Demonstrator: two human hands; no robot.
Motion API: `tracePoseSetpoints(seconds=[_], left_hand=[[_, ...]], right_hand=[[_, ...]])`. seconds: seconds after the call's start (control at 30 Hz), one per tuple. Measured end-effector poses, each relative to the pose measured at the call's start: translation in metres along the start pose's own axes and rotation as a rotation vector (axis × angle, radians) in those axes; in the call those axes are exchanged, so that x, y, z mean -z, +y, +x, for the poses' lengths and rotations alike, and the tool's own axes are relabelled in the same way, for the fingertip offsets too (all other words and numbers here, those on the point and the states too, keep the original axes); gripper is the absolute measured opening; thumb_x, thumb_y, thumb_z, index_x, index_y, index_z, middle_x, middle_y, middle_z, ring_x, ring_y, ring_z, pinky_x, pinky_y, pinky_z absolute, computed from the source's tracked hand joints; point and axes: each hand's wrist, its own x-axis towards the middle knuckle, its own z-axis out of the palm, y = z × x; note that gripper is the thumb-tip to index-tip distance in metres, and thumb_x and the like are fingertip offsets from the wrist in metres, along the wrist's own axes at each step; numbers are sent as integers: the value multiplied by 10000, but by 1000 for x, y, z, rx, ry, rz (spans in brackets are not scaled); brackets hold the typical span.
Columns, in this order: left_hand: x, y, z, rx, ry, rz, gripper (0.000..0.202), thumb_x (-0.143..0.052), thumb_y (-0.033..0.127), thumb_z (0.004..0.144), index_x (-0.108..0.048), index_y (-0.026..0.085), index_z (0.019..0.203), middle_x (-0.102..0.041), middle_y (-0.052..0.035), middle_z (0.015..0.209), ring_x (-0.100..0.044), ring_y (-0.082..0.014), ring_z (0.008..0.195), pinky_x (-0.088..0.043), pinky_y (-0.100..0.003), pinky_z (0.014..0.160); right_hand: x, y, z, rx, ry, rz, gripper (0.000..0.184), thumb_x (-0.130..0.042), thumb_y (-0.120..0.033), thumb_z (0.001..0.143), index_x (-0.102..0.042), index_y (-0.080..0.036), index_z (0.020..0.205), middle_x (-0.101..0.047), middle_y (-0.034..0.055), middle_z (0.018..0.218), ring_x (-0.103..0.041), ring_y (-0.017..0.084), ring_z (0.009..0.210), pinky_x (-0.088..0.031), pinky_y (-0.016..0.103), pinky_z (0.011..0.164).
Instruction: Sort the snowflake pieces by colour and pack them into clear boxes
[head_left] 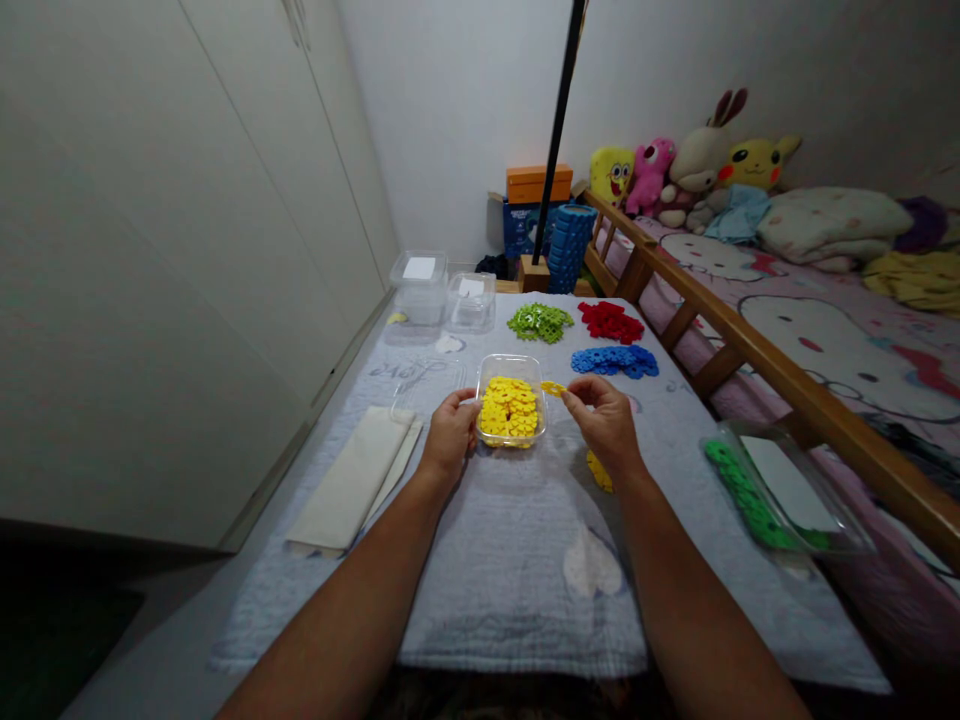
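My left hand [451,432] grips the left side of a clear plastic container [543,437]. Yellow flower-shaped plastic pieces [508,408] fill much of it. Just right of its rim, my right hand [604,415] pinches a single yellow flower piece [553,388] between thumb and fingertips. More yellow pieces [599,472] lie on the cloth, partly hidden by my right wrist. A clear lid [427,388] rests on the table to the left of the container.
Behind lie piles of light green [540,322], red [611,322] and blue pieces [615,361]. Stacked clear boxes [420,290] stand at the back left. Folded cream paper [356,480] lies left; a lidded box of green pieces [780,490] sits right, near the wooden bed rail [720,330].
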Motion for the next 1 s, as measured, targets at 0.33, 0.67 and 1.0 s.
tracePoseSetpoints(seconds=[0.33,0.67,1.0], left_hand=[[-1,1,-1,15,-3,-6,386,-660,336,714,-571,167,1049,-431,114,488,-306,-54,343,-209,-174,357],[-2,3,-3,12,13,-1,374,-666,321,695,-579,170,1026,-433,112,485,-318,-57,339,-218,-178,357],[-1,3,-3,6,-7,-10,374,-665,319,700,-565,172,1029,-430,115,491,-305,-54,345,-217,-177,355]], right_hand=[[-20,1,7,-153,-22,178,264,-676,-414,773,-647,-192,914,-753,59,838,-716,210,824,-530,328,775],[13,22,12,-193,-31,137,275,-691,-423,747,-658,-193,893,-758,59,848,-703,201,821,-532,342,786],[79,37,8,-218,-602,-573,266,-789,-263,634,-716,-207,883,-679,31,841,-620,183,747,-460,268,653]])
